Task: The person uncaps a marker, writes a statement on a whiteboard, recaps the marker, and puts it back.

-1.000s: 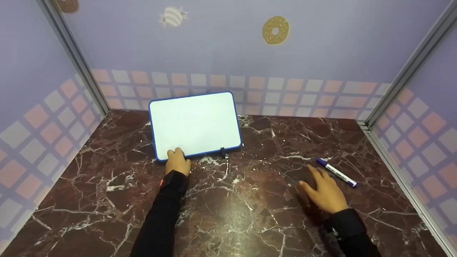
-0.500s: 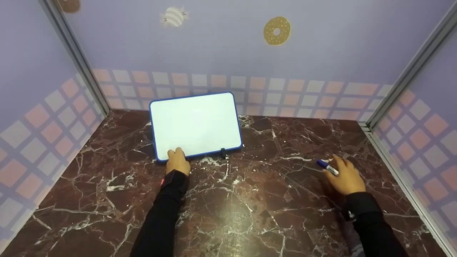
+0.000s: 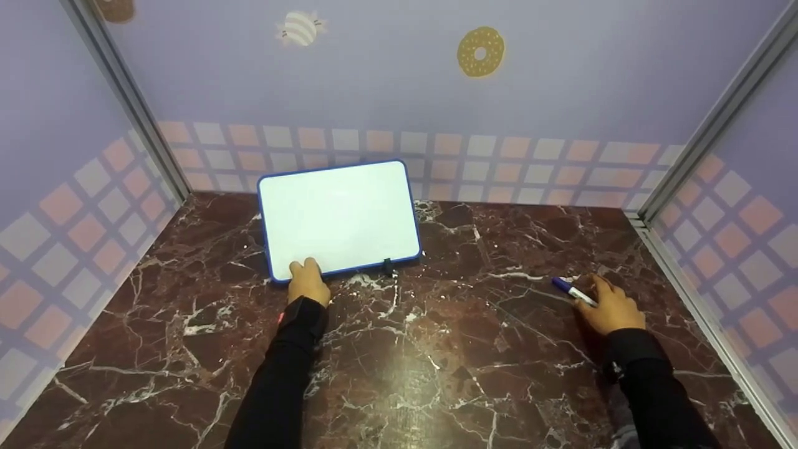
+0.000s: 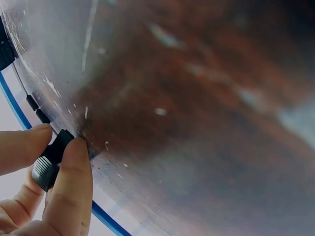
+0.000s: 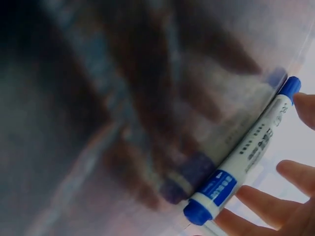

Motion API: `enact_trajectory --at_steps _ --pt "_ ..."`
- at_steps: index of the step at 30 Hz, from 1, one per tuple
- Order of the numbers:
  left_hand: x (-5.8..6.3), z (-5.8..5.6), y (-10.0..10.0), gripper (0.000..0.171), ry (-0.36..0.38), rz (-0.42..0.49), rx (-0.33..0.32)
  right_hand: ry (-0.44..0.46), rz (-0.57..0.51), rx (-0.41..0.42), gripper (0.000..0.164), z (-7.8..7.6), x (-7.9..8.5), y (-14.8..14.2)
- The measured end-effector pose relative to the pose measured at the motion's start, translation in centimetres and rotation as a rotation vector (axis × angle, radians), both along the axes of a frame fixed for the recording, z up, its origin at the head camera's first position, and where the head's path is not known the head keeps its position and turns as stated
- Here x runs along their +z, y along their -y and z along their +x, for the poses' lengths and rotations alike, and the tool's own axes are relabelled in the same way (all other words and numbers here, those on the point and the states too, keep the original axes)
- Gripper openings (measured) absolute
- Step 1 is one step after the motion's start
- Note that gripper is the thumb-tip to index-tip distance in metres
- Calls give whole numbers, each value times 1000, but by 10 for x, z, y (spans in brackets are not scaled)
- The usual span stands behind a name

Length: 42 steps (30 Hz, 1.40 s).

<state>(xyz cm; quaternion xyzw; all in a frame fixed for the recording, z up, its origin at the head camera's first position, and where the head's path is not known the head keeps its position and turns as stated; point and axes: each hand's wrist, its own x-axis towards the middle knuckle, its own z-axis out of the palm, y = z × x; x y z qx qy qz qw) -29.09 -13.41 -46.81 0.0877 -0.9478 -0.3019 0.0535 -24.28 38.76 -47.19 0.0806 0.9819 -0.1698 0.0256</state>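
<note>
From my station, the nearest concern is the right hand (image 3: 614,310) at the tabletop's (image 3: 436,362) right side: its fingers lie over the marker (image 3: 572,292), and the right wrist view shows fingertips (image 5: 261,201) touching the barrel (image 5: 246,157) from one side only, with a thumb tip near the blue end cap. I judge this contact to be a light pinch, not a full wrap; if the fingers close unevenly, the round barrel could roll away across the smooth marble toward the right edge, or flick out of the pinch. The marker lies flat on the tabletop, its capped end pointing toward the centre, partly under the hand. Farther in, the left hand (image 3: 308,284) grasps the board's (image 3: 340,215) near edge at its left corner; the left wrist view shows thumb and finger (image 4: 69,187) pinching a small black clip (image 4: 49,164) on the blue frame. The board stands tilted near the tabletop's far left corner, leaning back toward the rear wall (image 3: 399,81). I judge that downward or forward pressure at that one corner could make the board slide or tip, since its other near corner rests only on a small black foot (image 3: 389,267).
</note>
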Motion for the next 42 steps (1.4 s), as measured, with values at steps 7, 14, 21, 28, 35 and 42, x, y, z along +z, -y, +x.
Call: enact_trajectory --at_steps 7,14,21,28,35,42 --pt "1 -1 2 19 6 0 -10 10 47 35 49 1 2 -2" --pt "0 1 3 19 -8 -4 -33 -17 67 -8 36 2 2 -1" --pt "1 2 5 18 -24 -2 -47 -43 63 27 28 4 2 -2" --pt "3 4 6 20 -7 12 -46 -86 -16 70 24 3 4 -4" --pt "4 9 8 19 14 31 -62 -109 -77 122 28 3 9 -1" --pt "3 14 9 20 -5 7 -103 -158 -89 135 28 11 18 8"
